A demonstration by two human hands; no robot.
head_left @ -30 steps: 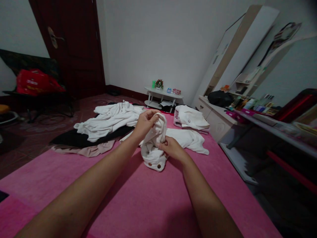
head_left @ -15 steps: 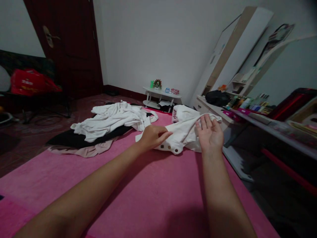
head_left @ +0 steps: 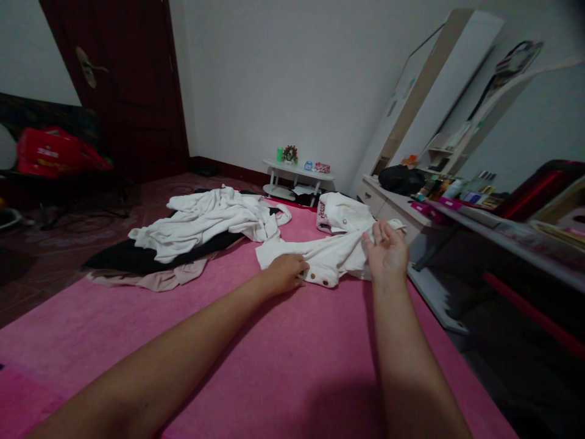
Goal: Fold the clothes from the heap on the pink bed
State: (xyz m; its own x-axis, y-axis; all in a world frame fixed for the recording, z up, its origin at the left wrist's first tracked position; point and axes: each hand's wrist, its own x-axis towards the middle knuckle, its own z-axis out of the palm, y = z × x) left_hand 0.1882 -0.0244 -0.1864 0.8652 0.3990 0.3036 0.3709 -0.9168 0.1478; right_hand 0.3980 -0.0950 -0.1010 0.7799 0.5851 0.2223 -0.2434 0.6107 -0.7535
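A white garment (head_left: 326,257) with dark and brass-coloured buttons along its near edge lies on the pink bed cover (head_left: 274,360). My left hand (head_left: 286,274) is closed on that buttoned near edge, its fingertips partly hidden. At the garment's right end my right hand (head_left: 387,247) has curled fingers gripping a raised fold of the cloth. Just behind sits a folded white garment (head_left: 345,210) with dark red lettering and a round button. To the left, a loose white garment (head_left: 214,219) is heaped over black cloth (head_left: 123,255) and pale pink cloth (head_left: 155,280).
Along the right side runs a desk (head_left: 512,244) crowded with bottles and boxes, with a black bag (head_left: 402,180) farther back. A small white table (head_left: 297,171) stands by the wall. A red bag (head_left: 59,152) rests on a chair at the left.
My left hand has moved down to the garment's buttoned edge, covering some buttons. My right hand's fingers have gone from spread to curled on the cloth, uncovering more of the folded garment behind.
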